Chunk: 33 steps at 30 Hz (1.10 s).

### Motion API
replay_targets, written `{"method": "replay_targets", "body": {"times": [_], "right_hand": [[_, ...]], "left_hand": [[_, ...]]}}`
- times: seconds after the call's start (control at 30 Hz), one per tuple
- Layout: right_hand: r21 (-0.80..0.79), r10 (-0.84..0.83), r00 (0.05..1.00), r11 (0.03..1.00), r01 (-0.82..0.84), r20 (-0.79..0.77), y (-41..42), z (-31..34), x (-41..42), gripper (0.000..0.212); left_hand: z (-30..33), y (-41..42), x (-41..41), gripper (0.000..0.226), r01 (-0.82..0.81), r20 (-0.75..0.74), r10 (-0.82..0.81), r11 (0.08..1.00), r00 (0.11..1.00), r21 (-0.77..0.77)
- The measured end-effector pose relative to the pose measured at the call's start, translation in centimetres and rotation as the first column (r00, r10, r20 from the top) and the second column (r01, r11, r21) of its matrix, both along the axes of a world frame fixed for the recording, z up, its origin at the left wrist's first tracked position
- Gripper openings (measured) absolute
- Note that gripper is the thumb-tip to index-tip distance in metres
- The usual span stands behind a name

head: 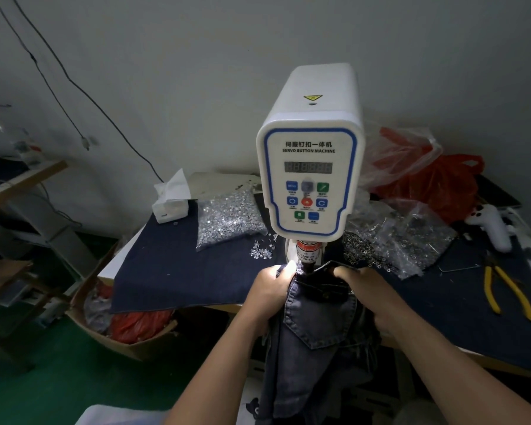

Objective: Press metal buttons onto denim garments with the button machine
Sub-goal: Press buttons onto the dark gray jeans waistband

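hands point(313, 297) gripping jeans point(316, 326), under btn machine point(310, 167)

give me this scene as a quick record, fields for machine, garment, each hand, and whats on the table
machine: white servo button machine, display unlit or unreadable
garment: denim jeans, waistband under the press head, back pocket facing up
left hand: left hand grips the waistband left of the press head
right hand: right hand holds the waistband on the right
table: bag of silver buttons, bag of metal rings, yellow pliers, tissue box, red plastic bag

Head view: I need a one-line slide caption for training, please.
Both hands, left hand and right hand, hold a denim garment under the servo button machine head.
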State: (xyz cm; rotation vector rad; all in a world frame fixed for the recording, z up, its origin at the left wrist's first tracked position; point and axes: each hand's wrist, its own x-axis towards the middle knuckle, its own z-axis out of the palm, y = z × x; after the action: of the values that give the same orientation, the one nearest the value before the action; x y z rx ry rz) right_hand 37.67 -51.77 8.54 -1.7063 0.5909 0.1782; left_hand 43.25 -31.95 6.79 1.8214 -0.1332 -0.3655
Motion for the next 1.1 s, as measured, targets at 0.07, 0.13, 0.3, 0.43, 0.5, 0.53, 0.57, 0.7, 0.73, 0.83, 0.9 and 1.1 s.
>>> {"method": "replay_targets", "body": {"times": [0.07, 0.13, 0.3, 0.43, 0.5, 0.53, 0.57, 0.7, 0.73, 0.83, 0.9, 1.1], "right_hand": [[-0.067, 0.046, 0.999, 0.997, -0.045, 0.011, 0.2, 0.1, -0.5, 0.043], [-0.135, 0.065, 0.998, 0.989, -0.061, 0.024, 0.5, 0.0, -0.5, 0.050], [-0.188, -0.010, 1.000, 0.982, 0.013, 0.016, 1.1, 0.0, 0.4, 0.047], [-0.046, -0.055, 0.998, 0.997, 0.054, -0.024, 0.9, 0.3, 0.7, 0.034], [0.020, -0.071, 0.996, 0.997, 0.072, -0.055, 0.6, 0.5, 0.8, 0.025], [0.031, -0.066, 0.996, 0.997, 0.068, -0.065, 0.4, 0.5, 0.8, 0.025], [0.035, -0.055, 0.996, 0.998, 0.058, -0.068, 0.1, 0.4, 0.8, 0.026], [-0.044, 0.032, 0.999, 0.998, -0.033, -0.018, -1.1, -0.4, -0.2, 0.040], [-0.087, 0.047, 0.999, 0.995, -0.046, 0.006, -1.3, -0.7, -0.4, 0.044], [-0.157, 0.062, 0.996, 0.986, -0.053, 0.057, -1.4, -1.3, -0.5, 0.057], [-0.187, 0.078, 0.996, 0.980, -0.068, 0.047, -1.2, -1.0, -0.6, 0.070], [-0.248, 0.238, 0.970, 0.944, -0.219, 0.048, -1.3, -0.9, -0.5, 0.054]], "left_hand": [[-1.0, 0.2, -0.3, 0.042, -0.027, 0.005, 0.027, 0.999, 1.000, 0.041], [-1.8, 0.3, -0.8, 0.041, -0.066, -0.001, 0.066, 0.997, 0.998, 0.047], [-1.1, 0.0, -0.5, 0.043, -0.139, -0.030, 0.142, 0.987, 0.989, 0.080], [-0.4, 0.1, -0.7, 0.043, -0.097, -0.164, 0.084, 0.992, 0.983, -0.075], [-0.1, 0.0, -1.0, 0.033, -0.078, -0.260, 0.018, 0.972, 0.966, -0.221], [0.0, 0.0, -1.0, 0.028, -0.061, -0.271, -0.012, 0.964, 0.963, -0.258], [-0.1, 0.0, -0.9, 0.025, -0.032, -0.256, -0.039, 0.963, 0.966, -0.267], [-0.6, -0.1, -1.2, 0.025, 0.031, -0.155, -0.068, 0.973, 0.986, -0.231], [-0.6, -0.2, -1.2, 0.024, 0.038, -0.132, -0.066, 0.978, 0.989, -0.206], [-0.8, -0.1, -1.1, 0.027, 0.042, -0.045, -0.045, 0.996, 0.998, -0.075], [-1.0, 0.2, -0.9, 0.029, 0.026, 0.008, -0.026, 1.000, 1.000, -0.005], [-1.4, 0.2, -0.6, 0.035, -0.003, 0.041, -0.002, 0.994, 0.999, 0.109]]}}
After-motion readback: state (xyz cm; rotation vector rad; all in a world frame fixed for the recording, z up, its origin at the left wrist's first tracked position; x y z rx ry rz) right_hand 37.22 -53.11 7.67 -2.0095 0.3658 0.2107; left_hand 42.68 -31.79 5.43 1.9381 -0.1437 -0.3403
